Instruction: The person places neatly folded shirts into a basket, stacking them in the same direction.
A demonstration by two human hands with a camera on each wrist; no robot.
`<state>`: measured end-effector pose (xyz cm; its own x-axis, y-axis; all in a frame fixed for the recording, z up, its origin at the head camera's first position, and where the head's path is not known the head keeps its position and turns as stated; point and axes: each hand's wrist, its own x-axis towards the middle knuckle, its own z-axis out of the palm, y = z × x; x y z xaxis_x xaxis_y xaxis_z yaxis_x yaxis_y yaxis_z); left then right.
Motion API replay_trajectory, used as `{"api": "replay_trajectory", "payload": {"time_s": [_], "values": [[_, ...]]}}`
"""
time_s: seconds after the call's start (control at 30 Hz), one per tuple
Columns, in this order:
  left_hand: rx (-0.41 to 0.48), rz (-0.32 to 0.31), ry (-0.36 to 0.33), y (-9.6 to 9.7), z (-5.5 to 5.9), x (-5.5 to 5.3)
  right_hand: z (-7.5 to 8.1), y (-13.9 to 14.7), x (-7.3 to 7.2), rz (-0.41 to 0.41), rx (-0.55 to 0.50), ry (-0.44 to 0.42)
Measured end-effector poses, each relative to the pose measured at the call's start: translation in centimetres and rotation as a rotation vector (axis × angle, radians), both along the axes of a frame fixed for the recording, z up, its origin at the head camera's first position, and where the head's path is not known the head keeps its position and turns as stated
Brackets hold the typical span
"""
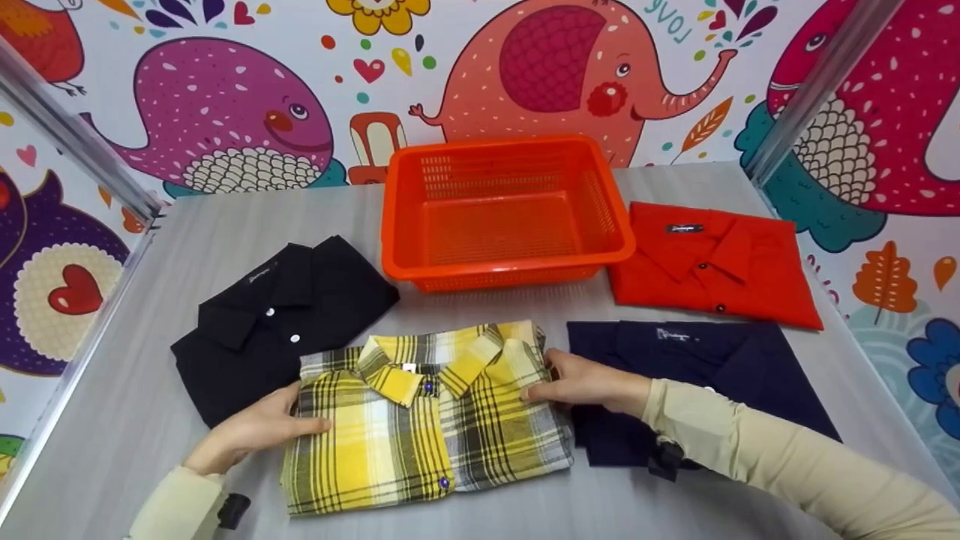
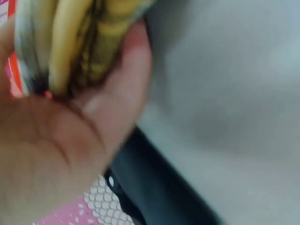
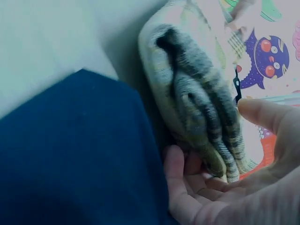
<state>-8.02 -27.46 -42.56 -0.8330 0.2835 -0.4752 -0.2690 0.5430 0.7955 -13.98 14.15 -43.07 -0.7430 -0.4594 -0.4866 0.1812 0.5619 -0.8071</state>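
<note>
A folded yellow plaid shirt (image 1: 375,442) lies collar up at the front of the table, between both hands. My left hand (image 1: 259,427) grips its left edge, thumb on top and the other fingers hidden beneath. At the opposite edge my right hand (image 1: 592,381) holds the shirt with the thumb over the top. The right wrist view shows the right hand's fingers (image 3: 176,171) curled under the layered folds of the plaid shirt (image 3: 192,89). In the left wrist view the yellow cloth (image 2: 101,42) sits between thumb and palm, blurred.
A black folded shirt (image 1: 255,337) lies at the left, partly behind the plaid one. To the right are a navy folded shirt (image 1: 615,435), under the right forearm, and a red folded shirt (image 1: 757,300). An orange plastic basket (image 1: 510,266) stands at the back, before a cartoon-printed wall (image 1: 405,82).
</note>
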Motion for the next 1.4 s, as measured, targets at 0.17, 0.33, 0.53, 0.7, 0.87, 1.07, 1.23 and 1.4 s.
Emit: {"api": "replay_trajectory", "payload": {"time_s": [0.17,0.33,0.53,0.7,0.87,1.07,1.23,1.4], "values": [[0.141,-0.038,-0.049,-1.0,0.2,-0.5,-0.1,0.1,-0.2,0.059,0.038,0.143],[0.208,-0.018,-0.089,-1.4,0.3,-0.8,-0.3,0.4,-0.4,0.113,-0.009,0.228],[0.217,0.0,-0.055,-0.9,0.6,-0.7,0.2,0.7,0.0,0.097,-0.089,0.232],[0.249,0.002,-0.036,-0.1,1.1,-0.8,0.8,1.4,0.5,0.037,-0.136,0.157],[0.211,-0.038,0.048,1.0,1.4,-0.9,1.1,2.7,0.6,-0.051,-0.215,-0.026],[0.163,-0.027,0.126,2.2,2.0,-1.0,1.8,4.5,0.4,-0.043,-0.298,-0.077],[0.168,-0.02,0.162,3.0,3.0,-1.3,2.8,5.8,0.2,-0.038,-0.38,-0.109],[0.204,-0.011,0.186,3.6,3.6,-1.7,3.4,6.9,0.0,-0.048,-0.401,-0.086]]}}
